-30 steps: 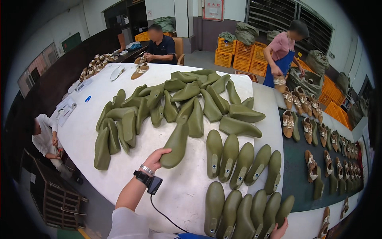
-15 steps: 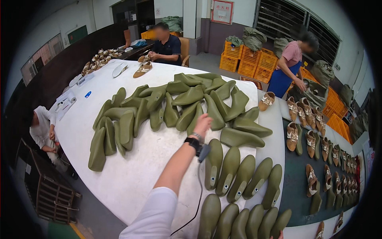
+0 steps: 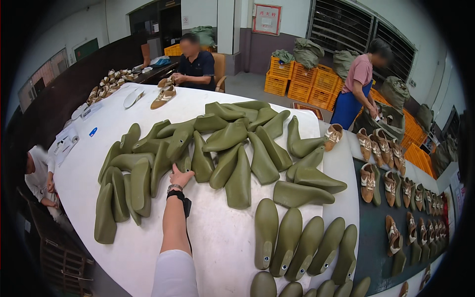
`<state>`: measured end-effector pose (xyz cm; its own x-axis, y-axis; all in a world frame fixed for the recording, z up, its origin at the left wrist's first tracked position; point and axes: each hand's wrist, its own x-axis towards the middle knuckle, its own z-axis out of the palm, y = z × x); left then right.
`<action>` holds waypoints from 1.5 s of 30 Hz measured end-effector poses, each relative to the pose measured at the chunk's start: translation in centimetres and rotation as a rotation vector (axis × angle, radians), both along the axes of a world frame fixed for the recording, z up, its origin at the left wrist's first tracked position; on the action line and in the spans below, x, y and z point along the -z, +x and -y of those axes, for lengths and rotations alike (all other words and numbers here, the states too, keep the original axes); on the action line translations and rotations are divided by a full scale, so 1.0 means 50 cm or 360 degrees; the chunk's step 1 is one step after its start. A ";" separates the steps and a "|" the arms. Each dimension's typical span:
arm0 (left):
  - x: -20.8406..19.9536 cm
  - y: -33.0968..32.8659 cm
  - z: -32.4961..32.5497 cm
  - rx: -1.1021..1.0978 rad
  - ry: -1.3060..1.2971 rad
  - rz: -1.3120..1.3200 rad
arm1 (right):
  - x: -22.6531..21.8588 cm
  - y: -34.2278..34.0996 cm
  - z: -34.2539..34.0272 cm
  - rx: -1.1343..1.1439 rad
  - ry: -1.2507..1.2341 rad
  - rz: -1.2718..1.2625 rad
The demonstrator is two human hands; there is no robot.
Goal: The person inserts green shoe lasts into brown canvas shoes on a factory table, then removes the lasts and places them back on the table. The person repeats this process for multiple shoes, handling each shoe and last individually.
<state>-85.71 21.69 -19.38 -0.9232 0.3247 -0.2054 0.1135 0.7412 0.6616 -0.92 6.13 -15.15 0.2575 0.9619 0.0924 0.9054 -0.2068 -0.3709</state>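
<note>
My left hand (image 3: 181, 177), with a dark strap and a bracelet at the wrist, reaches over the white table (image 3: 217, 227). Its thumb points out to the right and its fingers are apart. The fingertips are at the lower end of a green shoe last (image 3: 184, 162), partly hidden among others; whether they touch it I cannot tell. Around the hand lies a loose heap of several green shoe lasts (image 3: 225, 136). To its right, one last (image 3: 240, 183) sticks out toward me. My right hand is out of view.
Rows of upright lasts (image 3: 288, 237) line the near right of the table. Brown-and-white shoes (image 3: 368, 183) stand beside lasts on a dark green surface (image 3: 368, 237). One person (image 3: 195, 67) sits at the far side, another (image 3: 358, 84) stands far right, a third (image 3: 39, 173) is at left. Orange crates (image 3: 302, 84) stack behind.
My left hand has moved left across the heap, away from the lasts at its right side. Fingertips seen at the lower right edge have left the view. The view has shifted.
</note>
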 end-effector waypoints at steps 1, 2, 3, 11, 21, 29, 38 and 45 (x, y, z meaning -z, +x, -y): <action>-0.003 0.008 0.006 0.0057 0.0069 0.0069 | 0.001 0.000 -0.006 0.0031 -0.0015 -0.0102; -0.009 0.016 0.022 0.0096 0.0132 0.0096 | 0.002 0.001 -0.011 0.0030 -0.0011 -0.0122; -0.022 0.024 0.035 0.0128 0.0190 0.0097 | 0.003 0.001 -0.015 0.0033 -0.0005 -0.0149; -0.163 0.273 0.329 0.0228 0.1426 0.1960 | -0.001 -0.004 -0.018 -0.0057 0.0106 -0.0098; -0.292 0.390 -0.058 0.1007 0.1753 0.1892 | -0.029 -0.016 -0.012 -0.0006 0.0109 -0.0093; -0.034 0.316 -0.078 0.0731 0.0725 0.0215 | -0.012 -0.001 -0.010 -0.0032 0.0154 -0.0062; -0.073 0.021 0.327 -0.0220 -0.0708 -0.0957 | -0.015 -0.006 -0.021 -0.0107 0.0144 -0.0197; -0.065 0.038 0.344 -0.0190 -0.0663 -0.0761 | -0.012 -0.022 -0.030 -0.0043 0.0148 -0.0227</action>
